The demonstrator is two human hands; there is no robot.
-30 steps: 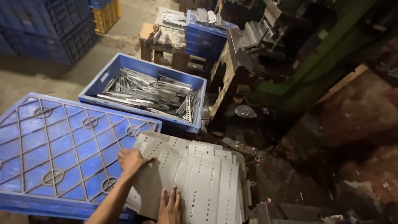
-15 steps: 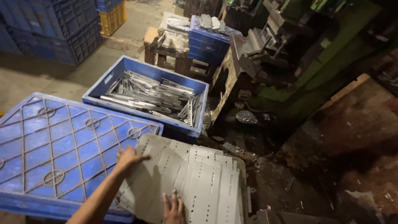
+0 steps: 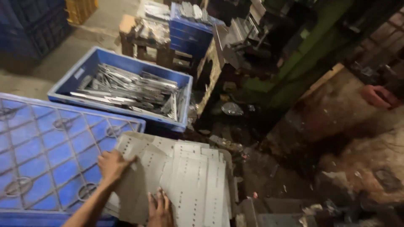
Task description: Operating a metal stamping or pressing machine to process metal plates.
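Since the earlier frame, our view has swung left and down a little, and our left hand (image 3: 112,164) has slid further onto the sheet stack, while our right hand (image 3: 160,209) stays low at the near edge.

Largest item: green machine frame (image 3: 294,63), upper right, dark and partly in shadow, with a grimy floor (image 3: 336,126) below it.

Next: upturned blue crate (image 3: 46,151), ribbed underside facing up, filling the left side just beside the stack.

Next: open blue crate (image 3: 126,67), behind the upturned one, holding a heap of long metal strips (image 3: 130,90).

Next: stack of grey perforated metal sheets (image 3: 189,176), fanned and overlapping, lying at bottom centre between the upturned crate and the floor debris.

Next: smaller blue bin (image 3: 191,29), far centre, loaded with metal parts, beside a low wooden stand (image 3: 139,40).

Smallest: our hands. We press the left one, fingers curled, on the left corner of the top sheets; whether it grips an edge we cannot tell. We lay the right one flat, fingers spread, on the near sheets, grasping nothing.
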